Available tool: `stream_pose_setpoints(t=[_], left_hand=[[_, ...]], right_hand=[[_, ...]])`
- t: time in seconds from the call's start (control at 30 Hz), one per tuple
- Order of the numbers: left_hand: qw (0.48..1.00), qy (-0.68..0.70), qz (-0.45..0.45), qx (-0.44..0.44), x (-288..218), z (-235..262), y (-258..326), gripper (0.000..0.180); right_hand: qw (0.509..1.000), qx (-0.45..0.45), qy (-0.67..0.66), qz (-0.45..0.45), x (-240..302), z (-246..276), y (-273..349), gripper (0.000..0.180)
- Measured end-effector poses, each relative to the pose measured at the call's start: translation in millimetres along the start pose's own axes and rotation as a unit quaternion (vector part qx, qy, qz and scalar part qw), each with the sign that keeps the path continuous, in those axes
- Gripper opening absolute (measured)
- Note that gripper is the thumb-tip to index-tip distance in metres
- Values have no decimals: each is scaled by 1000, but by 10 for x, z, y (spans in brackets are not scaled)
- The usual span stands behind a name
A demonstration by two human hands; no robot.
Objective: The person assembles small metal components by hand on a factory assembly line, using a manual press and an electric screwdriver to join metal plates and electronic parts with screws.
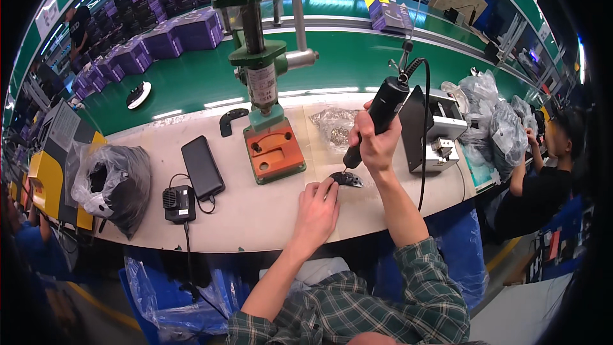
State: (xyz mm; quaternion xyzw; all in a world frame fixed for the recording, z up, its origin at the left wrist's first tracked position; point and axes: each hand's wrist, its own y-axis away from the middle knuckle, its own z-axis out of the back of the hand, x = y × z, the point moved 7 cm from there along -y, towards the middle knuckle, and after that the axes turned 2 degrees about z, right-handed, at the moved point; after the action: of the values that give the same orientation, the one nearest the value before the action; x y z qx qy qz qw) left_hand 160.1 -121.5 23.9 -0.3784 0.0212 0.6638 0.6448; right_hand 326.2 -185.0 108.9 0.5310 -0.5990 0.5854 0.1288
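An electric screwdriver (pixel 388 102), black with a cable at its top, is gripped in my right hand (pixel 379 145). Its bit points down at a small curved black plastic part (pixel 350 180) lying on the pale bench (pixel 268 214). My left hand (pixel 314 212) has its fingertips closed against the left end of that part, holding it against the bench. The fingers partly hide the part's near left end, and whether a screw sits under the bit is too small to tell. A clear bag of small metal pieces (pixel 335 126) lies just beyond.
Left of my hands stands a green press (pixel 260 83) with an orange fixture (pixel 278 153). A black power bank-like slab (pixel 203 167), a small black box (pixel 179 203) and an open plastic bag (pixel 118 185) lie further left. A metal-cased device (pixel 440 128) and a co-worker (pixel 539 179) are at right.
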Motion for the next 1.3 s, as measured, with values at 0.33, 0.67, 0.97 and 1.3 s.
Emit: stream_pose_setpoints(t=[0.33, 0.67, 0.97, 1.3], left_hand=[[1000, -1, 0, 9, 20, -12, -3, 43], [1000, 3, 9, 11, 2, -16, -1, 42], [1000, 24, 8, 14, 67, -61, -10, 43], [998, 43, 12, 33, 72, -33, -59, 40]], right_hand=[[999, -33, 23, -24, -42, 12, -30, 33], [999, -18, 20, -45, -75, -39, 19, 36], [995, 76, 51, 33, -54, -139, 228, 32], [990, 140, 16, -4, -160, -117, 272, 34]])
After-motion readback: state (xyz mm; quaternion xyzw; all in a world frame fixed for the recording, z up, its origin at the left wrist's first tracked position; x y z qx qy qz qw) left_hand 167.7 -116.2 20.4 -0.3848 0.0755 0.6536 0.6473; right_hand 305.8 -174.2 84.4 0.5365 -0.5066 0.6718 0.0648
